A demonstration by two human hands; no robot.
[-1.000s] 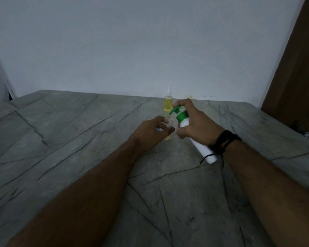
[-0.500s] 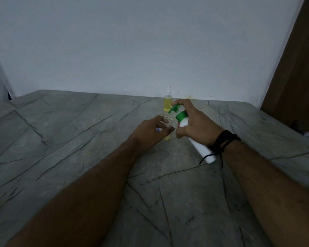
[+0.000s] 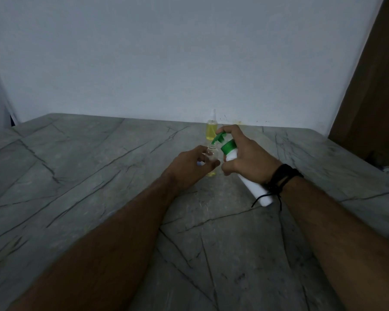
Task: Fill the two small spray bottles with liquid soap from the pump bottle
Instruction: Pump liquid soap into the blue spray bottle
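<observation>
While my left hand (image 3: 190,166) grips the small open spray bottle (image 3: 212,156) upright on the grey veined stone table (image 3: 76,176), my right hand (image 3: 247,157) curls round the tilted white pump bottle (image 3: 254,187), its green spout over the bottle's mouth. Farther off stands a capped spray bottle (image 3: 211,129) of yellow liquid, near the pale wall (image 3: 166,52). Brown wood panelling (image 3: 375,86) rises on the right.
</observation>
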